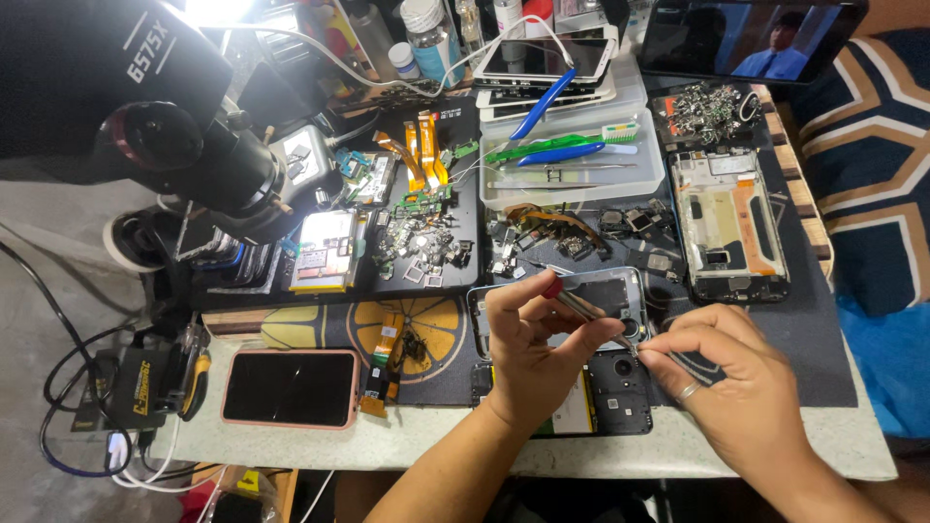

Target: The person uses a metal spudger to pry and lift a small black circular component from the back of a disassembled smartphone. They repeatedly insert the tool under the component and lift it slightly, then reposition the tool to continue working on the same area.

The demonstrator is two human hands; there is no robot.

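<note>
Both hands meet just above the near edge of the counter, a little right of its middle. The left hand [533, 353] is closed in a pinch around a slim metal tool with a dark red cap [577, 304], whose long axis slants from the cap, up and away, down toward the right, so that its tip ends beside the fingertips of the right hand [736, 383]. The right hand, a ring on one finger, is curled shut with thumb and forefinger pressed together at that tip; what it pinches is too small to tell. Directly under and between the hands lies a silver-rimmed opened phone frame [620, 291], with a black plastic phone back cover [620, 397] touching its near side. The left hand covers the frame's left part and sits nearer to it. A pink-cased phone with a dark screen [291, 387] lies well apart, toward the near left corner.
</note>
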